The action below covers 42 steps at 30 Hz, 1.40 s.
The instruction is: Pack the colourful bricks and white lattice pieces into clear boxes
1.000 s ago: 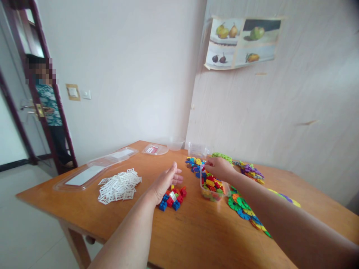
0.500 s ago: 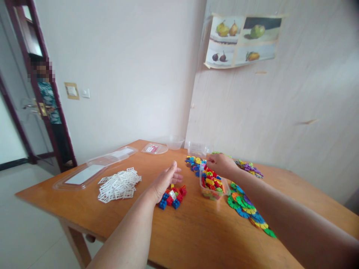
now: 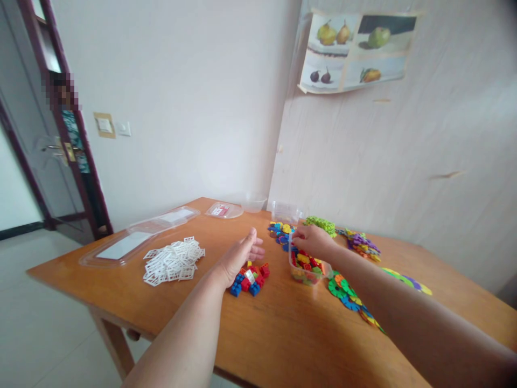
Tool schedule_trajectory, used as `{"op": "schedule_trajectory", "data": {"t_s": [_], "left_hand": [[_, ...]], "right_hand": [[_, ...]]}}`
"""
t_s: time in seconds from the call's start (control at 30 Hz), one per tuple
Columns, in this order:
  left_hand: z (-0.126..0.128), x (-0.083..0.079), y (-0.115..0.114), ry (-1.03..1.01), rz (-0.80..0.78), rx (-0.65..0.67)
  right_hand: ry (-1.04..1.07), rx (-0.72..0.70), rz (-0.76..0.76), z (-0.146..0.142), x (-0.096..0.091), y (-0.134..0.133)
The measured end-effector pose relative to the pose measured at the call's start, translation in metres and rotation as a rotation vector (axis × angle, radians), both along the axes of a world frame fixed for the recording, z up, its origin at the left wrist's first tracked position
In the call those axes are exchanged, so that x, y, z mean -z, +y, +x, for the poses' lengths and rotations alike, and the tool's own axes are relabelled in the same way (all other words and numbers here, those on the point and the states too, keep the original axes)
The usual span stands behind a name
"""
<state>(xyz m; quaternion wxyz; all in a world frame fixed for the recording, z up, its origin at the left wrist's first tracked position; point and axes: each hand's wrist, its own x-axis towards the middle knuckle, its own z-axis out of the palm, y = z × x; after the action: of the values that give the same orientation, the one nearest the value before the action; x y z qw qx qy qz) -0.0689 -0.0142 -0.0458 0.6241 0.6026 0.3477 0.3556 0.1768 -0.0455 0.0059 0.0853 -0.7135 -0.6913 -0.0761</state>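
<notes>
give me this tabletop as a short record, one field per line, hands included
left hand: open, beside loose toy building bricks
right hand: at the clear plastic box, grip hidden
box contents: multicoloured bricks
table left: white lattice pieces, clear plastic lids
table right: notched plastic discs
table back: clear plastic containers
wall: fruit pictures

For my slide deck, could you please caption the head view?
Right hand at a clear box of colourful blocks, left hand near loose blocks.
</notes>
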Motion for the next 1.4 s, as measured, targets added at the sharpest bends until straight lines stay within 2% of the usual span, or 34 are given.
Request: {"op": "schedule_trajectory", "data": {"t_s": [0.33, 0.73, 1.07, 1.4], "left_hand": [[-0.001, -0.003, -0.004, 0.020, 0.006, -0.008], [0.000, -0.002, -0.004, -0.013, 0.016, -0.009], [-0.001, -0.002, -0.006, -0.023, 0.022, -0.016], [-0.001, -0.004, -0.007, -0.013, 0.014, -0.018]], "right_hand": [[-0.077, -0.050, -0.065, -0.006, -0.006, -0.006], [-0.108, 0.010, -0.028, -0.004, -0.003, -0.006], [-0.034, -0.039, -0.084, 0.009, -0.001, -0.002], [-0.077, -0.038, -0.044, 0.012, -0.002, -0.002]]}}
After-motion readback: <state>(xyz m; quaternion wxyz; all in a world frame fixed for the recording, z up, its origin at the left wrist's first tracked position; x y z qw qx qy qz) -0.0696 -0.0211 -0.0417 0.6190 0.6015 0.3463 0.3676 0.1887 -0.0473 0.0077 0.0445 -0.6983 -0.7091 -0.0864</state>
